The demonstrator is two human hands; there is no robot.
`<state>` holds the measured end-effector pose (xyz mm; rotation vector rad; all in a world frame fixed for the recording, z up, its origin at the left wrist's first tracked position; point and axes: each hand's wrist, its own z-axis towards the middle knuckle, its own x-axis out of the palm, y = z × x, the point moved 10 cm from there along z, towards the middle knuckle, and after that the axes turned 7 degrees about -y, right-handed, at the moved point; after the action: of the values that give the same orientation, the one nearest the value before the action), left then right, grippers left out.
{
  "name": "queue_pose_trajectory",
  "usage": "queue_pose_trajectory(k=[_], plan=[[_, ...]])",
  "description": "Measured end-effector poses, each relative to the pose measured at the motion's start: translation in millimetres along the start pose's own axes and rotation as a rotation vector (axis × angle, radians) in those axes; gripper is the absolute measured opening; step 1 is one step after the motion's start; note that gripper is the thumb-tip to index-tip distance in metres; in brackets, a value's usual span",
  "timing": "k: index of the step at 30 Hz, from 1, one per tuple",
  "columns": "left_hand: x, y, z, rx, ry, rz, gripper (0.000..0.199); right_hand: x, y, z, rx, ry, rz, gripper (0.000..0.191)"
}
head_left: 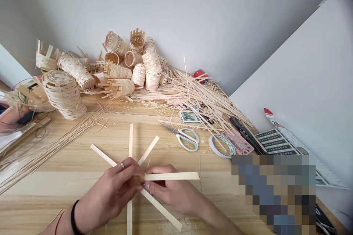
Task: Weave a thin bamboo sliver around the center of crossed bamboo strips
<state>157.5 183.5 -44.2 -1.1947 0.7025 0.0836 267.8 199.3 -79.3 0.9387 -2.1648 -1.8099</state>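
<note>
Over pale wood [46, 220], left hand [110, 191] and right hand [172, 191] pinch bamboo strips [171, 176].

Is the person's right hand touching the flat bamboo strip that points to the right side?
Touching. The head view shows the flat bamboo strip lying along the top of the right hand, with no gap between them.

Smooth matt bamboo strips [171, 176], pale wooden tabletop [176, 158].
</note>
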Motion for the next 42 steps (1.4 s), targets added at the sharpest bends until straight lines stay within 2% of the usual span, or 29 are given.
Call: queue_pose_trajectory(k=[5, 12, 16, 24, 28, 33, 38, 42], plan=[[1.0, 2, 1, -0.037, -0.015, 0.015, 0.010, 2, 3, -1, -0.037, -0.009, 0.008, 0.025], [0.2, 11, -1, -0.087, -0.065, 0.108, 0.014, 6, 3, -2, -0.026, -0.005, -0.028, 0.027], [2.8, 7, -2, -0.058, -0.063, 0.143, 0.016, 4, 3, -1, -0.042, -0.042, -0.048, 0.019], [-3.6, -6, -1, 0.051, -0.164, 0.138, 0.017, 7, 7, 0, -0.053, -0.037, 0.000, 0.019], [-5.2, -4, -3, 0.012, -0.183, 0.193, 0.013, 10, 9, 0, -0.050, -0.016, 0.012, 0.020], [-8.5, -3, 0, -0.039, -0.166, 0.094, 0.013, 12, 9, -1, -0.042, 0.007, 0.034, 0.024], [-7.1, -3, 0, -0.036, -0.141, 0.061, 0.019, 12, 10, -2, -0.050, 0.001, 0.034, 0.027], [-11.5, -4, -1, -0.026, -0.190, 0.099, 0.019, 10, 11, -2, -0.052, -0.008, 0.004, 0.033]])
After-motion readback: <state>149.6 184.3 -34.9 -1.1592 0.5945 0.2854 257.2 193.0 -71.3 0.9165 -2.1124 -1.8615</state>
